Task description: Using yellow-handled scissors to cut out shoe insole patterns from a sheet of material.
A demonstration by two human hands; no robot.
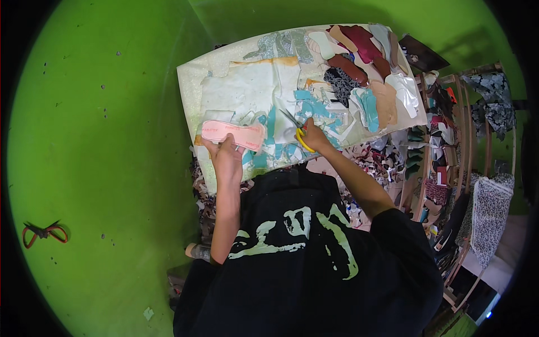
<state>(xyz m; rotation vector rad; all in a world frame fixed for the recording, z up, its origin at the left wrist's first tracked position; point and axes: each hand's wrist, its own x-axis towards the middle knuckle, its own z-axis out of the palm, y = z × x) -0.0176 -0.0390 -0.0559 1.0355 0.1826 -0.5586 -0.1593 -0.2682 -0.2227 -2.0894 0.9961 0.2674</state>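
Green floor all round, with a pale board (193, 78) ahead of you as the work surface, its far half covered in cut scraps.

Your left hand (226, 157) is closed on the near edge of a pink sole-shaped piece (234, 133), thumb and fingers pinching it. The piece lies flat across the board and runs sideways, sticking out past both sides of the hand.

Your right hand (313, 136) is gripping yellow-handled scissors (298, 132), fingers through the loops. The blades point away from the hand, up and toward your left; can't tell whether they are apart or together. The tips sit over teal and white offcuts (314, 106) just beyond the hand.

The two hands are near each other but apart; the sole piece stops short of the scissors.

Further out from the right hand: a pile of maroon, tan and patterned sole cutouts (359, 56).

Well off to the left of your left hand, red-handled scissors (44, 232) lie alone on the floor.

Right of your right arm: wooden racks (460, 140) stacked with material.
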